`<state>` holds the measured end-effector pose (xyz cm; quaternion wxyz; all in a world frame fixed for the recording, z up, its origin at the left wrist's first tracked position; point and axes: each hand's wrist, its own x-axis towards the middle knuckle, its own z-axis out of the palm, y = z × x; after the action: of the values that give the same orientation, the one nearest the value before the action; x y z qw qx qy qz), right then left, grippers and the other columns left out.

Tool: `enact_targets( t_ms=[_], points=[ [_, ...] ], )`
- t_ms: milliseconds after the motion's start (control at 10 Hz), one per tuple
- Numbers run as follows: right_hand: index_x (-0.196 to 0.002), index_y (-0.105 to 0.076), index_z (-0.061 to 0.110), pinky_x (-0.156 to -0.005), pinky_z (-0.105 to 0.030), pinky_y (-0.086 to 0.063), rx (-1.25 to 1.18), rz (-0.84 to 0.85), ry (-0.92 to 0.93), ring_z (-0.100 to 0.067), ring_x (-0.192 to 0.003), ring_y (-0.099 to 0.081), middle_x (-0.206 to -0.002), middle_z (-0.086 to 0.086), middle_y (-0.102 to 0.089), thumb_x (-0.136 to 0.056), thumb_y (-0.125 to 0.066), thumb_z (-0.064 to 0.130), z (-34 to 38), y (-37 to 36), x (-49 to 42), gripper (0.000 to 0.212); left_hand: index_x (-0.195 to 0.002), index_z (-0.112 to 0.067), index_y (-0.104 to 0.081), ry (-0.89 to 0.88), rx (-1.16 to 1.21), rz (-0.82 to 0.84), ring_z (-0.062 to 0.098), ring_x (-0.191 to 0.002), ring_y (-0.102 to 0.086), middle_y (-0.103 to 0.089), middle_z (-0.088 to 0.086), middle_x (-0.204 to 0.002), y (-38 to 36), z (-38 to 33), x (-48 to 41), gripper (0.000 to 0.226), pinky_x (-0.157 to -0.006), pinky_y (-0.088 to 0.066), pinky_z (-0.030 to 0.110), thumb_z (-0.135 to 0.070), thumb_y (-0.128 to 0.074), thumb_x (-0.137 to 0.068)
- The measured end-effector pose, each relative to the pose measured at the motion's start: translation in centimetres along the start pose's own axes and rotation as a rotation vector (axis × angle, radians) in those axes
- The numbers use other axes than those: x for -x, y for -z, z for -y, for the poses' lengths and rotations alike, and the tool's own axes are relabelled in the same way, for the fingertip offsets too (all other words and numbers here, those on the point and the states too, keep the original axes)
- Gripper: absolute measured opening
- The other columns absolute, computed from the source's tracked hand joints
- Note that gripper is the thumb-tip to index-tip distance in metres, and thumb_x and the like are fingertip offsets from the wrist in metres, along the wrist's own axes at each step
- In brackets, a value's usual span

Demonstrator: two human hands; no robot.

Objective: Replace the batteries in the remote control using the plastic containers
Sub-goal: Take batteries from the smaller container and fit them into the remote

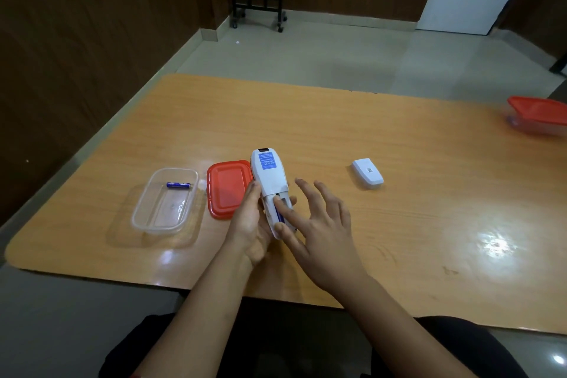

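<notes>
Now, your broad orange-brown wooden table [399, 138] fills most of the view, with a glare spot toward four o'clock. On it at about nine o'clock from your hands sits the clear rectangular plastic container [164, 204], open, with one blue cylindrical battery [178, 185] lying on its side at the far end of its floor. Just beside that container, toward the centre, its flat red rectangular plastic lid [225, 189] lies on the table. Far off at two o'clock, at the table's right edge, is a second clear plastic container with a red lid on it [540, 116], partly cut off by the frame.

Your left hand [250, 224] is wrapped around the lower end of the white plastic remote control [270, 184], which faces back-up with a blue label near its top and points toward twelve o'clock. Its battery bay is uncovered, and a blue battery in the bay [279, 214] shows. Your right hand [319, 224] grips nothing; its fingers are spread, with the thumb and forefinger pressing on that battery.

At two o'clock from the remote, well apart, the small white plastic battery cover [367, 172] lies on the table with a printed code facing up.
</notes>
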<state>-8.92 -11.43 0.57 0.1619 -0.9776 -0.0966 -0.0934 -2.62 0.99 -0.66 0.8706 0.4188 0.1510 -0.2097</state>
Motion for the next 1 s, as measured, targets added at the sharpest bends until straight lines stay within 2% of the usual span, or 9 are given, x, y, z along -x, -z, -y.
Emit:
enact_targets(
  t_ms=[100, 200, 300, 400, 500, 700, 800, 900, 1000],
  points=[
    [-0.138, -0.041, 0.045, -0.111, -0.035, -0.016, -0.224, -0.077, 0.036, -0.014, -0.143, -0.012, -0.155, 0.008, -0.022, -0.094, -0.024, 0.057, 0.0, 0.7, -0.2, 0.048, -0.116, -0.021, -0.062, -0.127, -0.077, 0.006, 0.015, -0.079, -0.071, -0.075, 0.004, -0.096, 0.0, -1.2, 0.4, 0.045, -0.075, -0.054, 0.036, -0.047, -0.031, -0.099],
    [-0.129, -0.052, 0.042, -0.104, -0.031, -0.028, -0.341, -0.183, 0.028, -0.006, -0.131, -0.032, -0.14, 0.011, -0.043, -0.095, -0.037, 0.05, -0.5, 1.2, -0.3, 0.037, -0.125, -0.014, -0.058, -0.348, -0.149, -0.051, 0.017, -0.077, -0.066, -0.07, 0.008, -0.104, 0.6, -3.6, 1.0, 0.048, -0.068, -0.052, 0.034, -0.044, -0.032, -0.099],
    [-0.109, -0.068, 0.028, -0.096, -0.025, -0.04, -0.454, -0.201, -0.013, -0.005, -0.115, -0.049, -0.117, 0.01, -0.059, -0.096, -0.051, 0.032, -0.6, 0.7, -0.1, 0.023, -0.126, -0.008, -0.056, -0.541, -0.104, -0.226, 0.018, -0.07, -0.065, -0.069, 0.011, -0.101, 2.2, -5.9, 1.6, 0.047, -0.063, -0.05, 0.029, -0.039, -0.033, -0.1],
    [-0.099, -0.072, 0.024, -0.084, -0.031, -0.05, -0.483, -0.101, -0.056, -0.002, -0.097, -0.059, -0.099, 0.013, -0.067, -0.094, -0.055, 0.024, 0.3, 0.0, -0.8, 0.018, -0.126, -0.012, -0.054, -0.728, -0.036, -0.439, 0.019, -0.069, -0.065, -0.068, 0.012, -0.1, 3.9, -7.6, 1.8, 0.041, -0.059, -0.051, 0.027, -0.034, -0.03, -0.101],
    [-0.101, -0.071, 0.026, -0.081, -0.032, -0.051, -0.452, 0.003, -0.06, -0.002, -0.094, -0.059, -0.1, 0.013, -0.068, -0.094, -0.054, 0.027, 2.2, -0.6, -2.7, 0.019, -0.128, -0.012, -0.05, -0.818, 0.171, -0.637, 0.016, -0.061, -0.065, -0.066, 0.008, -0.09, 5.1, -8.8, 2.4, 0.039, -0.053, -0.05, 0.025, -0.03, -0.028, -0.102],
    [-0.112, -0.068, 0.025, -0.093, -0.031, -0.039, -0.253, 0.095, 0.087, -0.023, -0.114, -0.048, -0.122, 0.0, -0.06, -0.092, -0.053, 0.029, 8.1, -2.9, -9.0, 0.025, -0.134, -0.021, -0.045, -0.769, 0.337, -0.741, 0.019, -0.073, -0.068, -0.065, -0.001, -0.086, 6.4, -9.3, 2.8, 0.039, -0.049, -0.05, 0.018, -0.035, -0.027, -0.102],
    [-0.119, -0.064, 0.029, -0.099, -0.037, -0.036, -0.106, 0.122, 0.15, -0.025, -0.124, -0.039, -0.134, -0.002, -0.051, -0.092, -0.05, 0.032, 10.6, -4.3, -12.5, 0.031, -0.138, -0.019, -0.041, -0.763, 0.224, -0.749, 0.02, -0.097, -0.068, -0.064, 0.007, -0.115, 6.7, -9.1, 2.3, 0.053, -0.072, -0.057, 0.026, -0.045, -0.022, -0.096],
    [-0.122, -0.062, 0.03, -0.098, -0.039, -0.036, 0.0, 0.192, 0.177, -0.026, -0.128, -0.036, -0.139, -0.004, -0.046, -0.092, -0.049, 0.035, 12.0, -5.7, -15.0, 0.033, -0.136, -0.023, -0.043, -0.734, 0.16, -0.788, 0.023, -0.106, -0.066, -0.06, 0.008, -0.128, 7.1, -9.5, 2.5, 0.053, -0.095, -0.052, 0.039, -0.049, -0.023, -0.094],
    [-0.12, -0.062, 0.026, -0.094, -0.038, -0.036, 0.106, 0.254, 0.192, -0.028, -0.125, -0.038, -0.134, -0.006, -0.049, -0.092, -0.051, 0.037, 12.6, -7.1, -16.1, 0.033, -0.128, -0.032, -0.047, -0.746, 0.248, -0.775, 0.019, -0.085, -0.073, -0.067, 0.005, -0.116, 7.5, -9.8, 3.0, 0.038, -0.079, -0.058, 0.033, -0.045, -0.029, -0.098]
  ],
)
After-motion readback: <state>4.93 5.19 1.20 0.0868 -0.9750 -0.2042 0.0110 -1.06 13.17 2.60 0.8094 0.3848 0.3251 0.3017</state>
